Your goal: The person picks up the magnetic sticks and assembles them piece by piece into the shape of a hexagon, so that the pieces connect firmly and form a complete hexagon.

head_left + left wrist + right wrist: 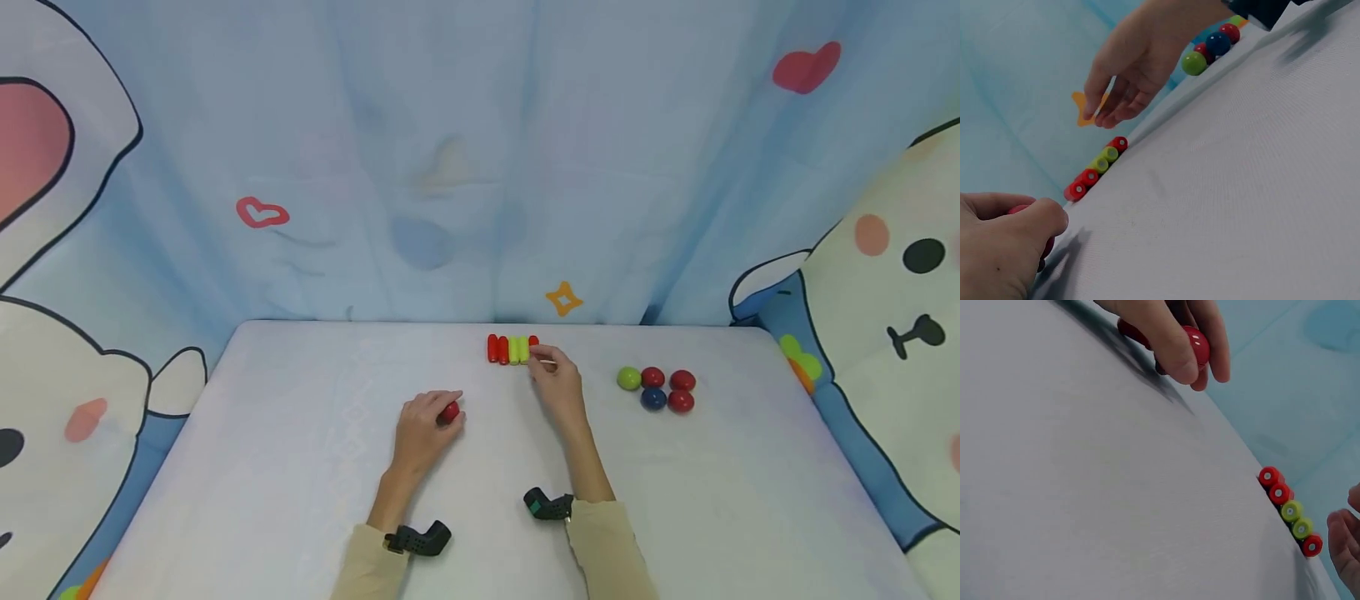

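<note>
My left hand [427,429] grips a glossy red ball [1196,347] between thumb and fingers, low over the white table. A darker red piece [1132,332] shows beside the thumb in the right wrist view; its kind is unclear. At the far middle lies a side-by-side row of small cylinders: red ones [492,348] at both ends, yellow-green ones [514,350] between. By the row's right end is my right hand [557,385], fingers loosely bent. In the left wrist view its fingertips are apart from the end red cylinder [1120,144], with nothing seen between them.
Right of my right hand sits a cluster of balls: a green ball [629,378], a blue ball [653,399] and red balls [682,380]. A light blue printed curtain [465,167] stands behind the table's [300,467] far edge.
</note>
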Tool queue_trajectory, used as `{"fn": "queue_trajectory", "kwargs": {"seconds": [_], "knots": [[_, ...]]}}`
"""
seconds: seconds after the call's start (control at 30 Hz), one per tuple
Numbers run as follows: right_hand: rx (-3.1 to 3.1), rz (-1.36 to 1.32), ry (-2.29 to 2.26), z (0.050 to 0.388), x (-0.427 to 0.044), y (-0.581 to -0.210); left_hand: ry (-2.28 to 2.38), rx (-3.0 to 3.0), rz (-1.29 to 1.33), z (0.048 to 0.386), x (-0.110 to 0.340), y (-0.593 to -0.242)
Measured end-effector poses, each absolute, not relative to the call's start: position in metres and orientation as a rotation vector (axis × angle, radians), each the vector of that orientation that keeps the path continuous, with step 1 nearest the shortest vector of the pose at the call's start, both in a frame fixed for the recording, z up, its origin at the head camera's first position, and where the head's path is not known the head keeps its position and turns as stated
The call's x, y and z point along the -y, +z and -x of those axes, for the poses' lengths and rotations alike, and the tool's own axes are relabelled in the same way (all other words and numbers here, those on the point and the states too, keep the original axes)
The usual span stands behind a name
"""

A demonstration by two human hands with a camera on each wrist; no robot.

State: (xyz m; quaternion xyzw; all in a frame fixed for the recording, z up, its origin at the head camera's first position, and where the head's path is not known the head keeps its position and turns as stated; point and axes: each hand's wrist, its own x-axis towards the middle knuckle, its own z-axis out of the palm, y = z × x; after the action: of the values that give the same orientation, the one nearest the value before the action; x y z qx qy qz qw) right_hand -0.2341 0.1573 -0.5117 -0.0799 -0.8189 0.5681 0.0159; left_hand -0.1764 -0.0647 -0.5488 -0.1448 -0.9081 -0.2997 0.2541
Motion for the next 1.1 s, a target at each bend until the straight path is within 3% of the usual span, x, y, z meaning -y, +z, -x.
{"fn": "queue_trajectory", "kwargs": {"seconds": [0.53, 1.1], "knots": [[2.904, 0.091, 1.159, 0.253, -0.158, -0.520, -0.899, 2.613, 0.367, 0.177, 0.067, -0.548], [2.775, 0.352, 1.062, 0.245, -0.173, -0.520, -0.914, 2.630, 0.308, 0.177, 0.066, -0.548]]}}
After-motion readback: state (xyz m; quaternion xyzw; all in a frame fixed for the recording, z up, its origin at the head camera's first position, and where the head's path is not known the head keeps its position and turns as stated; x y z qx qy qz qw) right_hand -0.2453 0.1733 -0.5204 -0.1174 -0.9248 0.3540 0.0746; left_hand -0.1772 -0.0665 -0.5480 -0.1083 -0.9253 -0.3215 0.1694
